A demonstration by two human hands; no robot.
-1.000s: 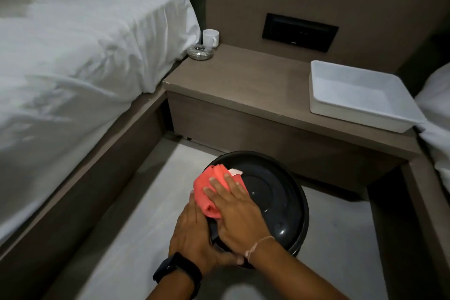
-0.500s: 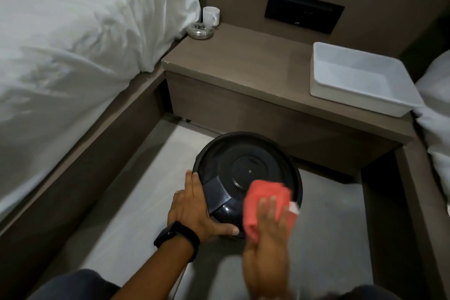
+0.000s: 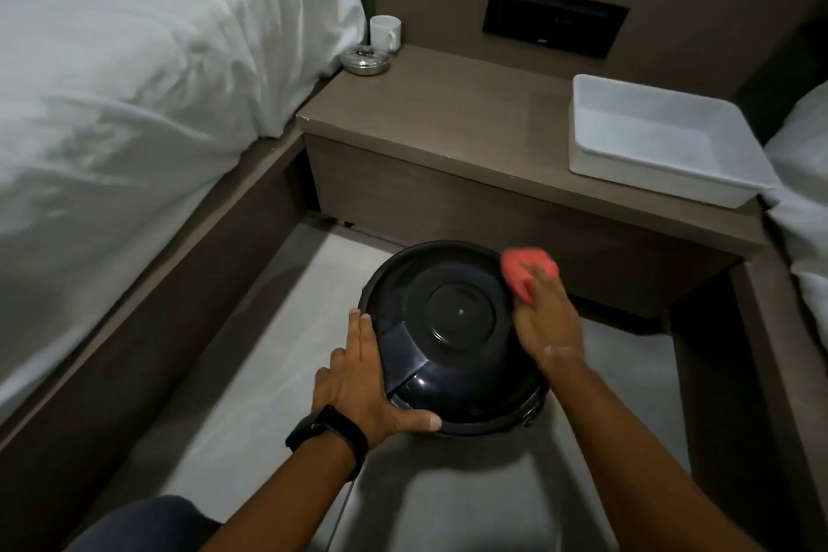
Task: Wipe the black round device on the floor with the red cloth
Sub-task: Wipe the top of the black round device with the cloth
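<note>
The black round device (image 3: pixel 457 327) sits on the pale floor between two beds, its domed glossy top facing up. My left hand (image 3: pixel 358 381) lies flat against its near left side, thumb along the lower rim, a black watch on the wrist. My right hand (image 3: pixel 544 318) presses the red cloth (image 3: pixel 522 271) onto the device's far right edge; my fingers cover the cloth's near part.
A low brown nightstand (image 3: pixel 448 117) stands just behind the device, carrying a white tray (image 3: pixel 649 152), a white mug (image 3: pixel 384 33) and a metal ashtray (image 3: pixel 365 60). A white-sheeted bed (image 3: pixel 134 81) flanks the left, another bed edge (image 3: pixel 802 175) the right. A thin cord (image 3: pixel 345 502) trails on the floor.
My right hand has swept the red cloth from the device's far left, across the near right, up to the far right edge. My left hand stays braced on the left side.
</note>
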